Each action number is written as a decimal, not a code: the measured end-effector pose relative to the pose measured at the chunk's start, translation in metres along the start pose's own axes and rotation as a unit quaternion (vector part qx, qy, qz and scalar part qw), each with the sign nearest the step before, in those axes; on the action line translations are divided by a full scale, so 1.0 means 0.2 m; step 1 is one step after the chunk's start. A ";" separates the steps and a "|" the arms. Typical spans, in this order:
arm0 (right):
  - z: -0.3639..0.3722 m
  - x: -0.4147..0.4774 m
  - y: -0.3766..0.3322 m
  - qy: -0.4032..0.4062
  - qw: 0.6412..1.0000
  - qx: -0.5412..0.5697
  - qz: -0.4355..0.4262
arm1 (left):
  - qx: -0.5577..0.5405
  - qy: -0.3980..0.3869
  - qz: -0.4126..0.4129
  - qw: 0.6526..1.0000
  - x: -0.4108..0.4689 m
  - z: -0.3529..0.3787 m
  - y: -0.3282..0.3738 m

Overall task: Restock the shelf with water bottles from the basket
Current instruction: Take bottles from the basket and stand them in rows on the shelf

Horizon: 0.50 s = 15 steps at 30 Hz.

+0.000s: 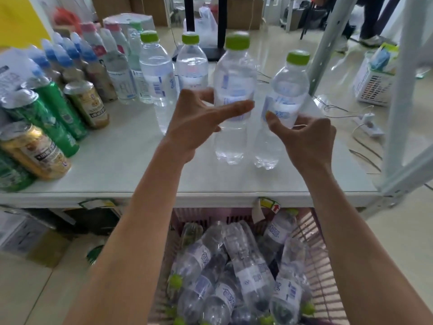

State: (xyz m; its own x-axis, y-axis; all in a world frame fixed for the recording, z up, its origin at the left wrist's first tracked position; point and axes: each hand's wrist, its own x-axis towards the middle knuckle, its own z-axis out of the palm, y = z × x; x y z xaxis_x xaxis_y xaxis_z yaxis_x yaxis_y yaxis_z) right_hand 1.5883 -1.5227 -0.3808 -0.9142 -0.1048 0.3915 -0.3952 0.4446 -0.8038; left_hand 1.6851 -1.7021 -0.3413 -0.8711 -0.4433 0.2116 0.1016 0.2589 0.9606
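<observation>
Head view. Both hands are up at the white shelf [117, 170]. Left hand [199, 125]: fingers [234, 109] spread and nearly straight, one lying across the label of the front-left bottle [234, 87], the others at its left side; loose contact, not clamped. Right hand [307, 139]: thumb tip is on the label of the front-right bottle [287, 95] and the fingers curl round its right side, grasping it. Both bottles stand upright on the shelf, green caps up, just beside each other but apart. Two more green-capped bottles [155, 73] stand behind, to the left. Further left are a row of blue-capped drinks [68, 57] and green and gold cans [35, 151]. The pink basket [314, 245] sits below the shelf edge between the forearms, and the water bottles [246, 266] in it lie on their sides, piled. A white shelf post [398, 90] rises at right.
</observation>
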 end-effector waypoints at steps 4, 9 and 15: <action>0.07 0.01 0.00 -0.001 0.999 0.033 0.011 | -0.032 0.077 -0.040 0.996 0.07 0.11 -0.13; 0.12 0.03 0.04 -0.047 0.999 0.018 -0.004 | 0.040 0.117 -0.004 0.992 0.12 0.16 -0.20; 0.08 0.06 0.18 -0.220 0.972 -0.087 0.004 | 0.196 0.097 0.081 0.972 0.06 0.19 -0.42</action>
State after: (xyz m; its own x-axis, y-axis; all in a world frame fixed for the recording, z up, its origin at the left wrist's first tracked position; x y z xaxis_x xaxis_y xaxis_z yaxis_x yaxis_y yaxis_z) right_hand 1.5616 -1.5225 -0.4123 -0.8818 -0.4547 0.1252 -0.4023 0.5865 -0.7030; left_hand 1.6478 -1.6963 -0.4272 -0.7481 -0.5129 0.4211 0.0065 0.6289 0.7775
